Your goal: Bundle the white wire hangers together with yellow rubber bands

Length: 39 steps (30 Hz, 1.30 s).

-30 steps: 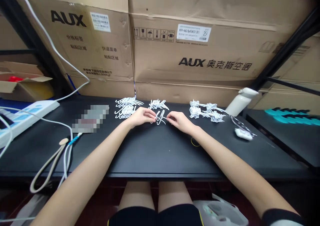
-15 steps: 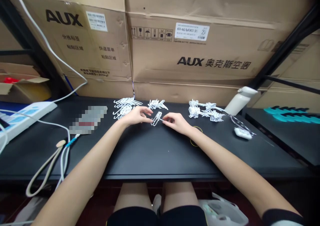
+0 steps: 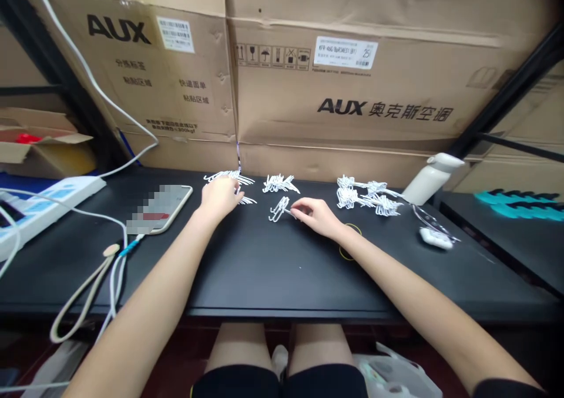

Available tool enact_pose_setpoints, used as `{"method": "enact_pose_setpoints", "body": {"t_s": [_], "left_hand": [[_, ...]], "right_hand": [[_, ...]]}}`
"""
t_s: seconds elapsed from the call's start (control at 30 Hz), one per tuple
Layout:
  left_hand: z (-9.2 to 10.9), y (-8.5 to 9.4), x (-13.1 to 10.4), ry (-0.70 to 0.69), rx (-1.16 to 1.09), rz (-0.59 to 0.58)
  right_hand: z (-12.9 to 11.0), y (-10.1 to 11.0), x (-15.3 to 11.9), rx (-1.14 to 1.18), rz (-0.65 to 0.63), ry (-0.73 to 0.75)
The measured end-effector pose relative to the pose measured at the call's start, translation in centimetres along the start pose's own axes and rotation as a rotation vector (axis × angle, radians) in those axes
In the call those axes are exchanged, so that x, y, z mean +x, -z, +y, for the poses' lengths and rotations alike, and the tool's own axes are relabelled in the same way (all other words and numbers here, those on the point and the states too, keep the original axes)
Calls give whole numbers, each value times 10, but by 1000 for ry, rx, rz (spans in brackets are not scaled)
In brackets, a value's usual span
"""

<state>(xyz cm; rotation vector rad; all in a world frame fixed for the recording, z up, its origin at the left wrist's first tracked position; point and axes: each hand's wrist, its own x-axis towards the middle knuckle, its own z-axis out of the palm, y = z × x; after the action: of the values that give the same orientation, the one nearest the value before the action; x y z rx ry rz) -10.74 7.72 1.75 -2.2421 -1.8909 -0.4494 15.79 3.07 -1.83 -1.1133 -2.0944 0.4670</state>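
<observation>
White wire hooks lie in several groups along the back of the black table. My left hand (image 3: 221, 198) is over the left pile of hooks (image 3: 229, 176), its fingers curled down among them. The hand's back hides its fingertips and whatever they hold. Near the middle, my right hand (image 3: 318, 215) pinches the straight ends of a small bunch of white hooks (image 3: 278, 210), whose curved ends point left. Behind that bunch lies another cluster of hooks (image 3: 281, 183). To the right are tied-looking bundles of hooks (image 3: 347, 197). A yellow rubber band (image 3: 351, 258) lies beside my right forearm.
Cardboard boxes (image 3: 282, 110) stand behind the table. At left are a phone (image 3: 174, 210) on a cable, a power strip (image 3: 53, 210) and a looped strap (image 3: 83, 295). A white bottle (image 3: 429, 181), a white earbud case (image 3: 435, 238) and turquoise pieces (image 3: 522, 204) are at right.
My left hand has moved left and back, from beside the small bunch to the left pile of hooks. My right hand keeps its pinch on the bunch. The view has shifted slightly.
</observation>
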Motion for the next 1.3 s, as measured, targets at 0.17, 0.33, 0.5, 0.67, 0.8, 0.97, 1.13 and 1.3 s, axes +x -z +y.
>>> {"method": "enact_pose_setpoints", "body": {"t_s": [0.17,0.33,0.5,0.67,0.8,0.97,1.13,1.3], "left_hand": [[-2,-4,1,46,-15,13],[1,-5,0,-32,60,57],[12,-3,-5,-88,101,55],[19,3,-2,-55,-219,91],[32,10,-4,53,-832,4],[64,19,-24,-257,-1037,218],[80,18,-37,-427,-875,321],[76,18,-33,-448,-894,192]], "right_hand": [[1,0,0,-5,-13,5],[1,0,0,-11,-12,-1],[0,1,0,-12,-2,-11],[3,0,1,55,78,-62],[-1,2,2,204,365,-136],[-30,7,2,482,358,-114],[-43,10,0,665,186,-125],[-28,20,4,695,128,-171]]}}
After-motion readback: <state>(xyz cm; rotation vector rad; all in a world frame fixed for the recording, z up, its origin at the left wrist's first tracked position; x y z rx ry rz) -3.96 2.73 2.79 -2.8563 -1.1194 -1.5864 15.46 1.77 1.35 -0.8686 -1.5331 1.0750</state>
